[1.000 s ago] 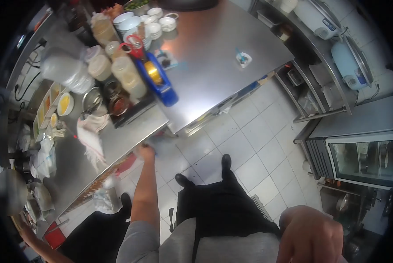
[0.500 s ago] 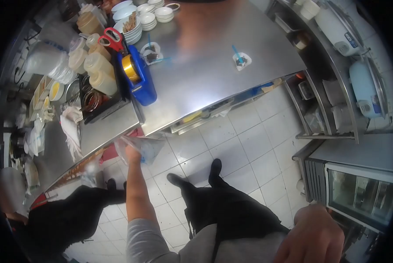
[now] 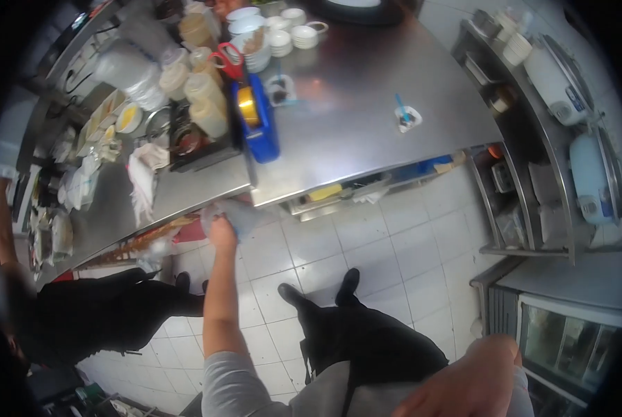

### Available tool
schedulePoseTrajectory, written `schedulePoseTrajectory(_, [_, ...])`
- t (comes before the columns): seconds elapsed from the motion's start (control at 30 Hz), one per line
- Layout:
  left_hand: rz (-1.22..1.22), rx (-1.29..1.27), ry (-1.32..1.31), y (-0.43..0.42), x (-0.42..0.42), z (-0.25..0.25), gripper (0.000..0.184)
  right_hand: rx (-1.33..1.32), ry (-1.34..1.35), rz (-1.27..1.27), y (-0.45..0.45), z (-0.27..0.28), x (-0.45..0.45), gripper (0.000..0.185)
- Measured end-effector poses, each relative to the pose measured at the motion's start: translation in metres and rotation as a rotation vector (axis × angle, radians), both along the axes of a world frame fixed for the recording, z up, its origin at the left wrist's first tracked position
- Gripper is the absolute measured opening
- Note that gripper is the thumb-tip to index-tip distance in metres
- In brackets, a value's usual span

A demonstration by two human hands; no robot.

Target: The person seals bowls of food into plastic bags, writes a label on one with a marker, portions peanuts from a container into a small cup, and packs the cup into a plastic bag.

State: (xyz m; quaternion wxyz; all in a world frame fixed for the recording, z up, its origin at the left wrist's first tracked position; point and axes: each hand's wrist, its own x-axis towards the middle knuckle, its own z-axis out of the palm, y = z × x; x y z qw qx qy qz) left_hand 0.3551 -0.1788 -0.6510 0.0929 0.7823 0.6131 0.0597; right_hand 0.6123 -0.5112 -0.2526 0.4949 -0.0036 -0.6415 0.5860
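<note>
My left hand (image 3: 222, 231) reaches out low beside the counter edge, its fingers closed on a clear plastic bag (image 3: 250, 217). The bag hangs over the tiled floor, with something bluish showing through it. Close to the camera at lower right is my right hand (image 3: 463, 383), blurred and near my body; its fingers are partly out of frame, and nothing can be made out in it. Above the bag, on the steel counter (image 3: 345, 132), stands a blue tape dispenser (image 3: 261, 132) with a yellow roll. Red-handled scissors (image 3: 229, 61) stick up behind it.
A small white cup (image 3: 409, 119) with a blue stick lies on the counter. Squeeze bottles (image 3: 205, 104), stacked bowls (image 3: 254, 48) and a cloth (image 3: 144, 181) sit further left. Another person in black (image 3: 109, 306) stands at left. Shelves (image 3: 533, 174) and a glass-door cooler (image 3: 561, 333) line the right.
The view has shifted, so the counter appears further right and slightly lower. My left hand still grips the bag. My right hand has moved left and down. A blurred skin-toned shape above the counter is gone.
</note>
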Motion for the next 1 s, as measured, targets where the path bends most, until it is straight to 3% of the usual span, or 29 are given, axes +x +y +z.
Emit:
schedulePoseTrajectory(0.03, [-0.042, 0.189, 0.027, -0.007, 0.004, 0.012, 0.028, 0.019, 0.013, -0.096, 0.005, 0.004, -0.004, 0.016])
schedulePoseTrajectory(0.17, [-0.01, 0.352, -0.041, -0.012, -0.002, 0.026, 0.021, 0.013, -0.037, -0.068, 0.012, 0.005, -0.01, 0.016])
schedulePoseTrajectory(0.23, [0.263, -0.269, -0.258, -0.003, -0.008, 0.019, 0.024, 0.002, -0.072, -0.081, 0.015, 0.003, -0.013, 0.015])
schedulePoseTrajectory(0.27, [0.269, -0.263, -0.258, -0.001, -0.014, 0.004, 0.024, 0.007, -0.071, -0.074, 0.016, 0.002, -0.014, 0.015])
schedulePoseTrajectory(0.33, [0.506, -0.649, -1.249, -0.001, -0.022, -0.031, 0.036, -0.005, -0.096, -0.069, 0.018, -0.001, -0.015, 0.014])
schedulePoseTrajectory(0.37, [0.502, -0.65, -1.25, -0.002, -0.025, -0.053, 0.036, -0.003, -0.098, -0.072, 0.02, -0.002, -0.017, 0.014])
schedulePoseTrajectory(0.43, [-0.025, -0.206, -0.905, -0.011, -0.029, -0.076, 0.045, -0.02, -0.099, -0.065, 0.021, -0.003, -0.02, 0.014])
schedulePoseTrajectory(0.47, [-0.024, -0.204, -0.906, -0.017, -0.029, -0.076, 0.045, -0.027, -0.1, -0.058, 0.023, -0.004, -0.022, 0.014])
schedulePoseTrajectory(0.53, [-0.301, 0.039, -0.437, -0.025, -0.025, -0.066, 0.047, -0.035, -0.107, -0.048, 0.026, -0.005, -0.024, 0.014])
schedulePoseTrajectory(0.57, [-0.302, 0.043, -0.442, -0.024, -0.023, -0.06, 0.047, -0.039, -0.113, -0.043, 0.028, -0.005, -0.025, 0.014])
schedulePoseTrajectory(0.63, [-0.244, -0.19, -0.16, -0.02, -0.018, -0.053, 0.045, -0.047, -0.127, -0.03, 0.032, -0.006, -0.026, 0.014])
schedulePoseTrajectory(0.67, [-0.238, -0.188, -0.166, -0.014, -0.013, -0.054, 0.045, -0.046, -0.132, -0.024, 0.033, -0.006, -0.026, 0.014])
schedulePoseTrajectory(0.73, [-0.043, -0.499, -0.088, -0.004, -0.007, -0.053, 0.042, -0.054, -0.171, -0.031, 0.034, -0.005, -0.025, 0.012])
schedulePoseTrajectory(0.77, [-0.016, -0.489, -0.097, -0.007, -0.01, -0.047, 0.042, -0.043, -0.175, -0.004, 0.034, -0.004, -0.024, 0.012])
schedulePoseTrajectory(0.87, [-0.06, -0.238, -0.313, -0.019, -0.007, -0.012, 0.037, -0.023, -0.217, 0.038, 0.035, 0.004, -0.019, 0.012])
schedulePoseTrajectory(0.93, [-0.133, 0.068, -0.54, -0.04, -0.011, 0.02, 0.036, -0.048, -0.147, 0.023, 0.031, 0.004, -0.017, 0.012])
schedulePoseTrajectory(1.0, [-0.129, 0.181, -0.572, -0.068, -0.023, 0.029, 0.037, -0.04, -0.091, 0.057, 0.025, 0.005, -0.019, 0.015])
